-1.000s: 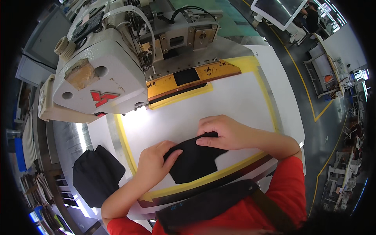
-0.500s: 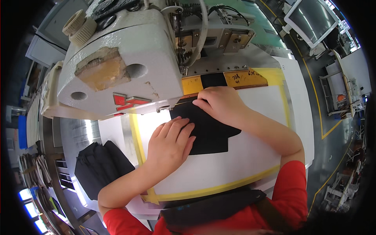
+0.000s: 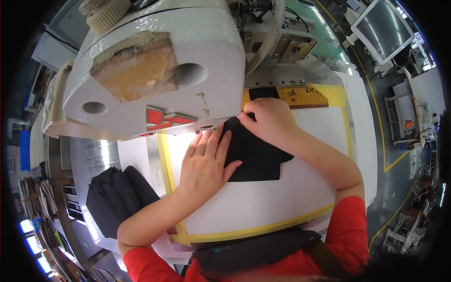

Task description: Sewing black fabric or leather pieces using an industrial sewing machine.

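Observation:
A black fabric piece [image 3: 253,157] lies on the white work surface [image 3: 244,207], its far part close to the sewing machine head [image 3: 221,94]. My left hand [image 3: 204,162] rests flat on and beside the fabric's left edge, fingers stretched out and thumb apart. Those fingertips reach to the lower edge of the machine head. At the far edge of the fabric, my right hand [image 3: 272,124] is closed, thumb and curled fingers pinching the cloth. Just beyond it, a black strip [image 3: 263,93] crosses the yellow bar [image 3: 305,97]. The needle area is hidden behind the machine head.
A stack of folded black fabric pieces [image 3: 120,199] lies to the left. Yellow tape [image 3: 263,228] borders the white surface. Metal plates and a clear tube [image 3: 270,44] stand behind the machine head. A screen [image 3: 383,29] is at the far right.
My left hand has slid forward toward the machine head, its fingers straightening. My right hand stays at the fabric's far edge, slightly further forward. The machine head looms larger in view.

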Motion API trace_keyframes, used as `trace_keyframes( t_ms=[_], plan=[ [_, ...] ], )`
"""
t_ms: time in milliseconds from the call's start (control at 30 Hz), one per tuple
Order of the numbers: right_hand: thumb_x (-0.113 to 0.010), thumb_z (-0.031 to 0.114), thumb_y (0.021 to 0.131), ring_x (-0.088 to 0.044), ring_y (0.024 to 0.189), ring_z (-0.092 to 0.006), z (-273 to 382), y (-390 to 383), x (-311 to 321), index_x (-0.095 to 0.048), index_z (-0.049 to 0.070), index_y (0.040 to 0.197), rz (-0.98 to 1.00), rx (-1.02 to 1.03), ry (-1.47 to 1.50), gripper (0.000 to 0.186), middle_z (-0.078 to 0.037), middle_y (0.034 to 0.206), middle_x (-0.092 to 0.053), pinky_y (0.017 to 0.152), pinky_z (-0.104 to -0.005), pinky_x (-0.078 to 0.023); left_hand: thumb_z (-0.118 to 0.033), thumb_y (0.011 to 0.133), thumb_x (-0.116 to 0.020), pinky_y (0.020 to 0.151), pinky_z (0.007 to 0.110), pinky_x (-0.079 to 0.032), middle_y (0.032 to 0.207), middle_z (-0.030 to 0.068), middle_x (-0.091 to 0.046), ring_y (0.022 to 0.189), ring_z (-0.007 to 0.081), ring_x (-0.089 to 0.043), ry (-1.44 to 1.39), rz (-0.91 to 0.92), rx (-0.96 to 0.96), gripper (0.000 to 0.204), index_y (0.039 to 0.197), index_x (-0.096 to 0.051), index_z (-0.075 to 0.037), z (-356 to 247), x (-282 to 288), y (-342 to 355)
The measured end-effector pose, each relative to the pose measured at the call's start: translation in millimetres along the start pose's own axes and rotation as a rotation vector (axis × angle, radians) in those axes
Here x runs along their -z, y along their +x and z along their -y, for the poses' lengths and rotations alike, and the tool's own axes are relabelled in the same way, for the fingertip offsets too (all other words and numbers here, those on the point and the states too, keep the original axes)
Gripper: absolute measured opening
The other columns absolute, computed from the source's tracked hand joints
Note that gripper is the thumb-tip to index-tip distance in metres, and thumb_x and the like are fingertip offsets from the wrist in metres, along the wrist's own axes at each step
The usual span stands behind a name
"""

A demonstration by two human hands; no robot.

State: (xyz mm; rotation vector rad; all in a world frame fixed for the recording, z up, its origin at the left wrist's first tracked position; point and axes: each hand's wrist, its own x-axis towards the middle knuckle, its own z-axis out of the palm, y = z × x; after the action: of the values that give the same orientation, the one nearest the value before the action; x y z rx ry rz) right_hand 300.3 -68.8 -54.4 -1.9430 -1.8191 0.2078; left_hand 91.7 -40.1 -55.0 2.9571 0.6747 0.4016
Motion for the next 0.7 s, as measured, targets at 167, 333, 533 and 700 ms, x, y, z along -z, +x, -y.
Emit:
trace_keyframes(
  t_ms=[167, 333, 533, 700],
  plan=[
    [-0.069, 0.026, 0.081, -0.06, 0.058, -0.0303, 0, -1, -2, -0.062, 0.005, 0.066, -0.013, -0.004, -0.003, 0.027, -0.01, 0.062, -0.06, 0.053, -0.041, -0.045, -0.039, 0.082, -0.069, 0.108, 0.044, -0.035, 0.144, 0.0166, -0.043, 0.133, 0.0304, -0.042, -0.041, 0.036, 0.047, 0.067, 0.134, -0.049, -0.002, -1, -5, -2],
    [-0.069, 0.027, 0.082, -0.059, 0.058, -0.0305, 2, 0, 0, -0.065, 0.007, 0.07, 0.048, 0.027, -0.117, 0.024, -0.01, 0.063, -0.06, 0.053, -0.0406, -0.045, -0.039, 0.082, -0.07, 0.108, 0.044, -0.035, 0.146, 0.0173, -0.04, 0.133, 0.0321, -0.042, -0.078, 0.022, 0.022, 0.069, 0.135, -0.048, -0.002, 4, -6, -3],
    [-0.066, 0.034, 0.084, -0.062, 0.062, -0.0314, -3, -2, 0, -0.064, 0.004, 0.066, 0.012, 0.009, 0.109, 0.036, -0.012, 0.062, -0.061, 0.057, -0.0424, -0.047, -0.039, 0.081, -0.069, 0.108, 0.045, -0.034, 0.146, 0.0187, -0.04, 0.133, 0.0335, -0.042, -0.096, 0.059, -0.013, 0.069, 0.135, -0.048, -0.002, -1, 4, -3],
    [-0.066, 0.034, 0.085, -0.061, 0.061, -0.0314, -3, -1, -1, -0.064, 0.004, 0.065, 0.009, 0.002, 0.085, 0.036, -0.012, 0.061, -0.06, 0.057, -0.0425, -0.047, -0.041, 0.082, -0.068, 0.109, 0.045, -0.033, 0.146, 0.0195, -0.039, 0.133, 0.0342, -0.041, -0.084, 0.051, 0.026, 0.07, 0.136, -0.047, -0.001, -1, -2, -5]
  ],
)
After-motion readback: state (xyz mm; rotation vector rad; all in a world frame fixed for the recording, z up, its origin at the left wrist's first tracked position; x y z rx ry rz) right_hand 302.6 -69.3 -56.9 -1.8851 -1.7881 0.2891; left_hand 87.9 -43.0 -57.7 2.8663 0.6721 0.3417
